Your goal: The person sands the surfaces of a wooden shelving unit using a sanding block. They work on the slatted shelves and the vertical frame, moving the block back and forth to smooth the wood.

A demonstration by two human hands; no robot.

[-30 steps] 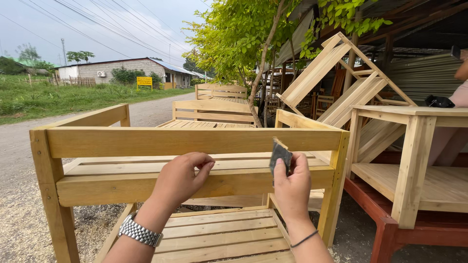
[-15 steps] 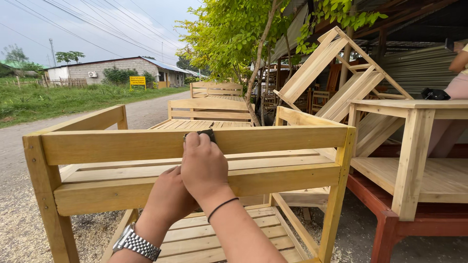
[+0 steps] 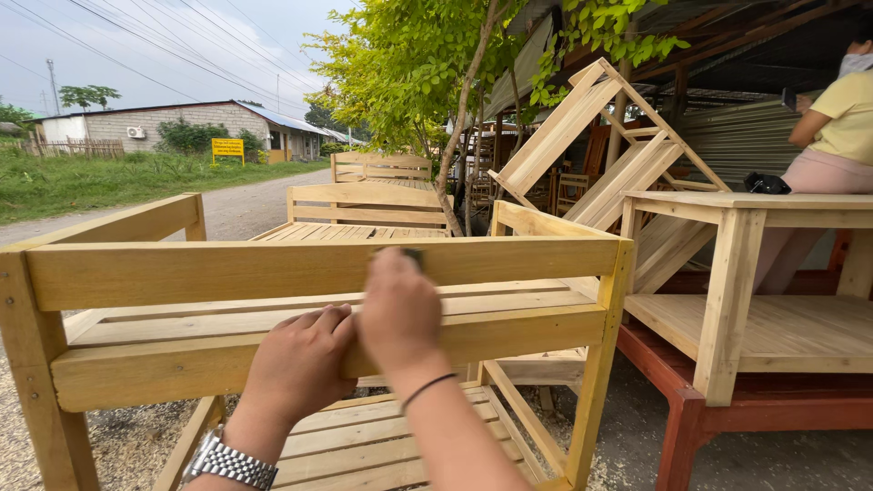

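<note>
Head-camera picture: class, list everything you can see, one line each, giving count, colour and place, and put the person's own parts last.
Bench: one, pale wood, front, with slatted seat.
Benches behind: two, pale wood, along the road.
Table: one, pale wood, right, on a red base.
Leaning frames: pale wood, propped behind the table; count unclear.
Dark object: one, black, on the table top.
Other person: one, yellow top, far right, partly out of frame.
Tree: one, green, centre.
Building: one, grey, left distance.
Sign: one, yellow, by the building.
Sanding block: one, dark, mostly hidden under the right hand.
Watch: one, silver, left wrist.
Left hand: gripping the lower rail.
Right hand: blurred, on the top rail.
</note>
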